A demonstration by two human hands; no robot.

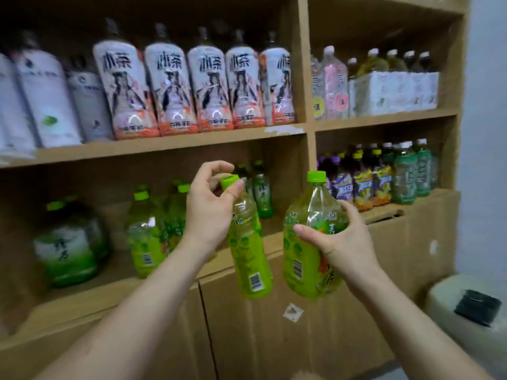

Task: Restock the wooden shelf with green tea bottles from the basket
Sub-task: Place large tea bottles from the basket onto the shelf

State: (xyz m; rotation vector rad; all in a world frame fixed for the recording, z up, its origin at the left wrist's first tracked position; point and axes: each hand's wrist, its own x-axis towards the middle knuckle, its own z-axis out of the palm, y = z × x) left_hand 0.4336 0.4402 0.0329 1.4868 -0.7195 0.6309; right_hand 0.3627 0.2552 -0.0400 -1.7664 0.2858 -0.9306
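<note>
A person faces a wooden shelf [164, 146], holding two green tea bottles in front of its lower left compartment, where shelved green bottles [142, 237] already stand. The left hand [208, 212] pinches the slim bottle [248, 259] by its cap so that it hangs tilted, and the right hand [343, 242] wraps around the shoulder of the wide bottle [304, 259], which is held upright. The basket is out of view. This appears to be the placing step, and each bottle likely needs setting upright beside those already shelved.
</note>
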